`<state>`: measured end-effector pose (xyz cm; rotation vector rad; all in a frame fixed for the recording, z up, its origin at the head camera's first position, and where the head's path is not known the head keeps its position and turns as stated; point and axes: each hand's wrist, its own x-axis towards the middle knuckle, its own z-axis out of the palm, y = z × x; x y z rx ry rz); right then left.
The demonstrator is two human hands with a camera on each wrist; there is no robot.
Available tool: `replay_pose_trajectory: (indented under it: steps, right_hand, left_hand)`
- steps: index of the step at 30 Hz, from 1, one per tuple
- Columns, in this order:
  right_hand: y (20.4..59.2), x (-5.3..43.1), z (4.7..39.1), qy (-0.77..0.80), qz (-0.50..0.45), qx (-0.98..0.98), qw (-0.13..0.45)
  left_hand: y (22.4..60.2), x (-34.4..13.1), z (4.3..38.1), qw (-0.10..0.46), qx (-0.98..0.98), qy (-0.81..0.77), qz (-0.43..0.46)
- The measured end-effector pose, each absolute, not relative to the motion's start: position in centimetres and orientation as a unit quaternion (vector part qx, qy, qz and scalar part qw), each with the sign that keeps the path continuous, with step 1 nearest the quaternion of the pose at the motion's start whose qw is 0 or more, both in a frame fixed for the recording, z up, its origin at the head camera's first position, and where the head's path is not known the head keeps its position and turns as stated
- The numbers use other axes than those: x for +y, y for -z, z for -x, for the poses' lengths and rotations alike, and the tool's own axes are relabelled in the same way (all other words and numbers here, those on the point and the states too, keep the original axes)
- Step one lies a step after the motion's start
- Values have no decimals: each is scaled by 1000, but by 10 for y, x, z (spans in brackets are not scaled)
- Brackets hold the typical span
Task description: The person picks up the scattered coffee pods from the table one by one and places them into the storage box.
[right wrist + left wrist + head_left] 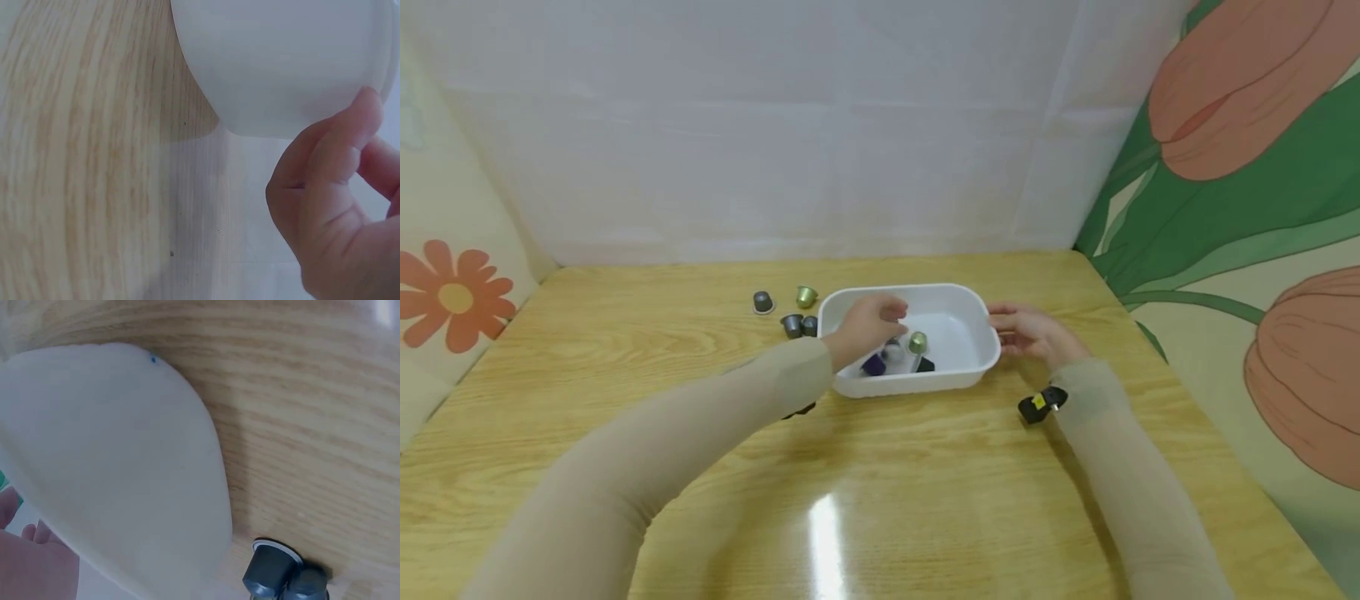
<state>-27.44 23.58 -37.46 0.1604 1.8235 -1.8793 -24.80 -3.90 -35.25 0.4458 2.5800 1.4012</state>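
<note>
Left hand (867, 325): over left half of white tray (917, 384), fingers parted, seemingly empty. Right hand (1028, 333): relaxed, touching tray's right end; we'd steady gently. Capsules (806, 297): some inside tray, others left of it; we'd lift these singly, releasing low.

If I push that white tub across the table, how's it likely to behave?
The white tub probably keeps its shape, judging by its smooth, moulded-looking walls. Wide and low on a glossy tabletop, it may slide rather than tip. The green coffee capsule inside could roll, given its round body.
</note>
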Motion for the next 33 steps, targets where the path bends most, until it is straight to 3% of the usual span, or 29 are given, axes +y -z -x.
replay_pose_trajectory:
  steps: [16, 28, 33]
  right_hand:
    - [374, 236, 272, 703, -70, 657, 263]
    - [371, 235, 272, 700, -67, 660, 265]
    - [370, 234, 272, 707, -65, 651, 269]
  left_hand:
    - [353, -74, 232, 63, 850, -504, -141]
    - [341, -101, 218, 93, 856, -494, -118]
    - [341, -111, 216, 72, 861, -489, -116]
